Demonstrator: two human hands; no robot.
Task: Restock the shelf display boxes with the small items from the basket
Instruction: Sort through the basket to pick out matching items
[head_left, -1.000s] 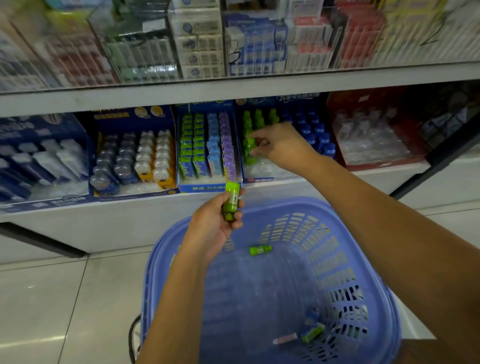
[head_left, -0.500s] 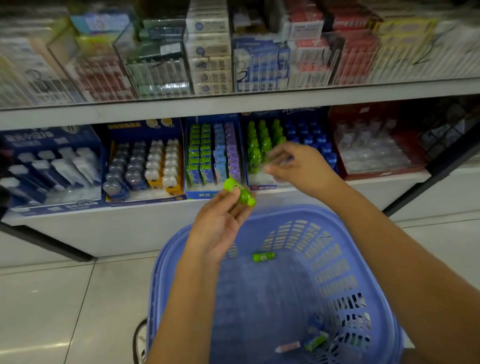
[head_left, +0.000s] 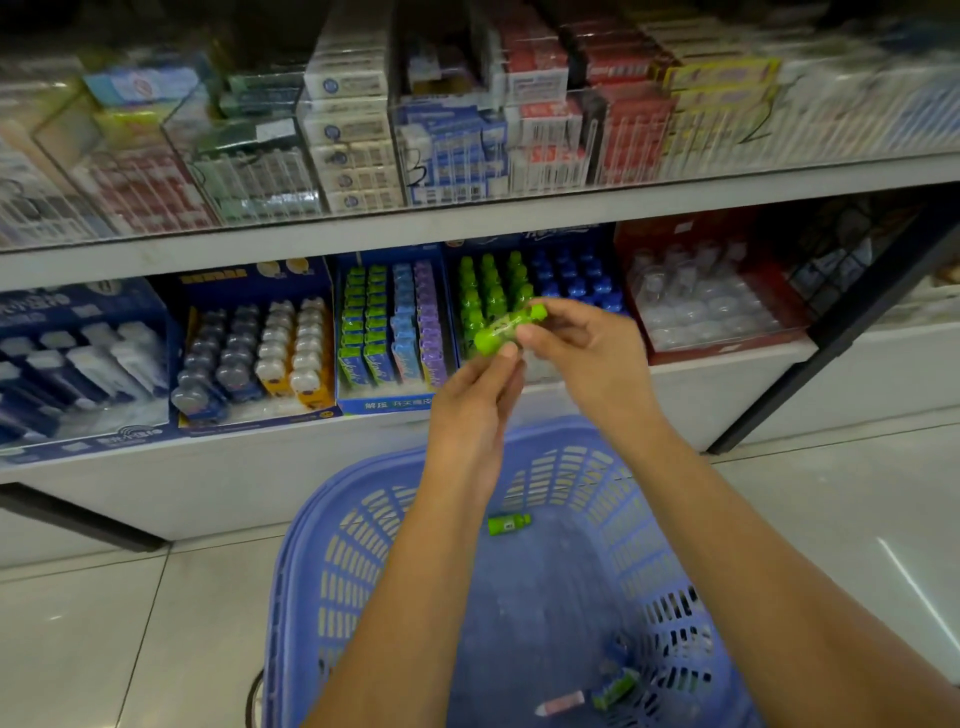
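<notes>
Head view: handover above the lilac-blue slotted plastic basket. Small green plastic bottle hangs tilted between my hands, just in front of the shelf edge. My left hand pinches its lower end; my right hand pinches the upper body near the cap. Blue cardboard display box sits right behind it, with green bottles on its left side and blue on its right. Step, as I judge it: passing one item across for shelving. Next: left lets go, right turns the bottle upright and seats it among the green rows. The free slot is hidden by my hands. Second green bottle lies on the basket floor.
</notes>
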